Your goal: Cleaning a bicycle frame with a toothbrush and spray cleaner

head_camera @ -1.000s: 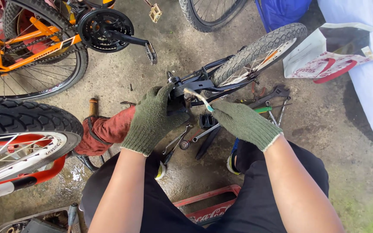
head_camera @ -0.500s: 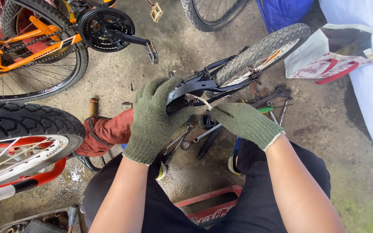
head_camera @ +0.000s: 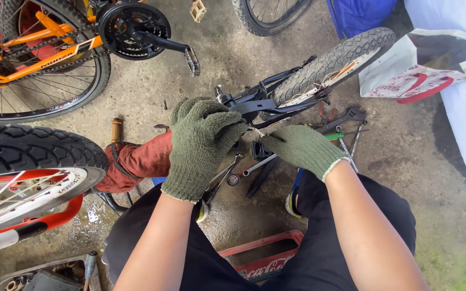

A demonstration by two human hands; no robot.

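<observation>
Small black bike frame [head_camera: 254,105] w/ knobby grey tyre [head_camera: 333,59]; lying sideways on concrete.

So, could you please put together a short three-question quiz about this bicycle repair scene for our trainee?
1. True or false: both hands wear green knitted gloves.
2. Which hand lies over the black metal frame of the small bicycle? A) left B) right C) neither
3. Fill in: the rust-red cloth rag lies beside the person's ____ knee.

Key:
1. True: the left hand and the right hand are both gloved.
2. A: the left hand covers the black metal frame near the small grey knobbly tyre; the right hand sits just below it, above the silver spanners on the concrete floor.
3. Left: the rust-red cloth rag.
</observation>
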